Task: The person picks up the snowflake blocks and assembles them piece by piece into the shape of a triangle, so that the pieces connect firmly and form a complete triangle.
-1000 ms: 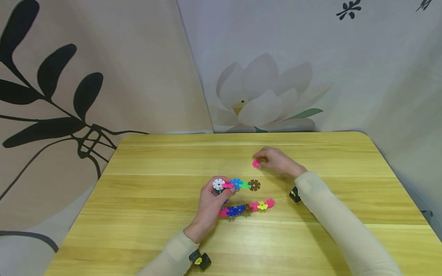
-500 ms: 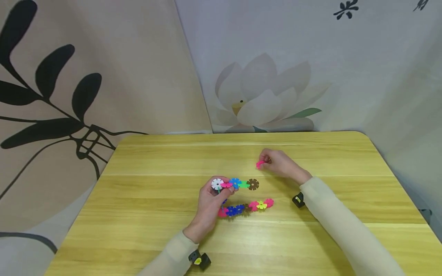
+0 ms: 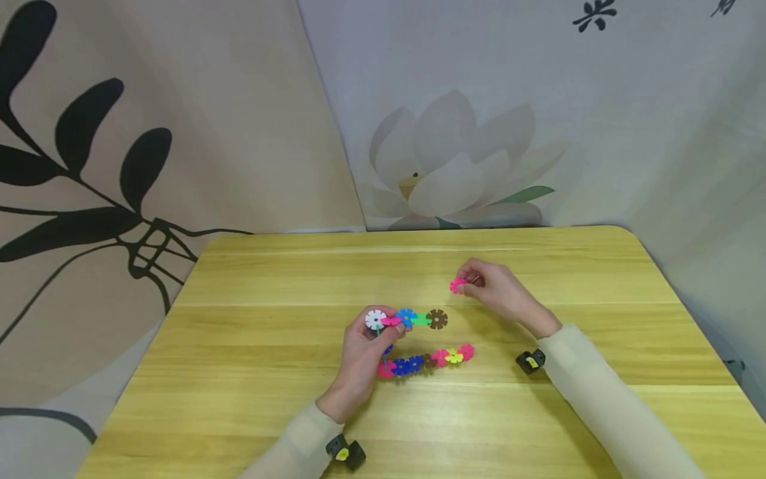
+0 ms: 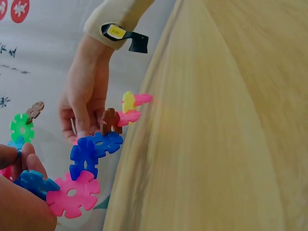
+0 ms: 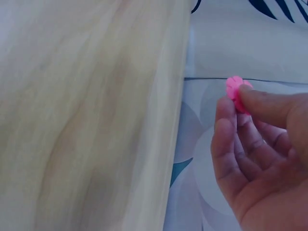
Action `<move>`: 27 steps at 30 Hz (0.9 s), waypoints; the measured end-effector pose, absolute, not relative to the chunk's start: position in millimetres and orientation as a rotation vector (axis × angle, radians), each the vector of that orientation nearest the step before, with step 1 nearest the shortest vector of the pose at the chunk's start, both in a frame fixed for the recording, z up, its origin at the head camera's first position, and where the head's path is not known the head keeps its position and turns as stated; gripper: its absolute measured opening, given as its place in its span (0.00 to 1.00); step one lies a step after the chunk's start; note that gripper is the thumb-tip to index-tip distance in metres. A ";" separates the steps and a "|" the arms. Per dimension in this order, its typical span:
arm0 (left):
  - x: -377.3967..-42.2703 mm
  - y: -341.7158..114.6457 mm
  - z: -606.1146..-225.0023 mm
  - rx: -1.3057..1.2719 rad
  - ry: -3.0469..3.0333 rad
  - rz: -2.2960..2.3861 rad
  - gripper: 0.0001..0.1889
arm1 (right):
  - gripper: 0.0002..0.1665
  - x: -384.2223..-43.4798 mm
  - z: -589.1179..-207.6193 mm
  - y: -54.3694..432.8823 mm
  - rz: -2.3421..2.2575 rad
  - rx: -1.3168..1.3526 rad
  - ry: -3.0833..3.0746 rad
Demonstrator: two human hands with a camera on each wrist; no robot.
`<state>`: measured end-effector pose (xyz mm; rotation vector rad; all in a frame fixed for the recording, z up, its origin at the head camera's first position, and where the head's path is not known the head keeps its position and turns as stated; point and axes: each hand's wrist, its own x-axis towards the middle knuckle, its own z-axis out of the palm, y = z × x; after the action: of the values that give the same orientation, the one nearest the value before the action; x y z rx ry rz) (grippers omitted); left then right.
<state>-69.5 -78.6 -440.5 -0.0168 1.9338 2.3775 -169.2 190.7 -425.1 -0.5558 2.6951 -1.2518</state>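
My left hand (image 3: pixel 358 346) grips a chain of interlocked plastic snowflake discs near its white disc (image 3: pixel 376 319). One arm of the chain runs right past a light blue disc (image 3: pixel 405 317) and a green one to a brown disc (image 3: pixel 437 319). The other arm curves below the hand, through a pink disc (image 4: pixel 73 193), blue discs (image 4: pixel 84 157) and a brown disc to a yellow one (image 4: pixel 128 102) between pinks. Between thumb and fingers, my right hand (image 3: pixel 497 287) pinches a loose pink disc (image 5: pixel 236 91), apart from the chain. My left palm hides part of the chain.
Both hands are above a light wooden table (image 3: pixel 269 279). Behind its far edge hangs a pale cloth (image 3: pixel 479 120) printed with flowers and leaves. A small black camera mount (image 3: pixel 346 452) sits on the left wrist, another (image 3: pixel 530 361) on the right.
My right hand has shifted a little to the right, away from the chain, and the pink disc has turned in its fingers. My left hand and the chain stay nearly still.
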 end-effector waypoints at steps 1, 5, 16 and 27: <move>-69.1 -78.7 -440.3 -0.021 1.932 2.375 0.11 | 0.05 -167.1 -423.7 190.7 -1.266 -0.543 2.690; -68.1 -78.7 -438.8 -0.027 1.925 2.369 0.10 | 0.05 -159.3 -419.7 190.5 -1.337 -0.517 2.658; -69.2 -79.3 -438.5 -0.034 1.874 2.393 0.11 | 0.06 -137.9 -412.0 191.8 -1.373 -0.557 2.682; -70.9 -79.9 -439.1 -0.025 1.811 2.442 0.11 | 0.06 -118.3 -403.6 188.2 -1.396 -0.598 2.687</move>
<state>-70.9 -79.9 -439.1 -0.0245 1.8112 2.4424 -118.3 188.2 -403.6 -0.5977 2.6866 -1.3958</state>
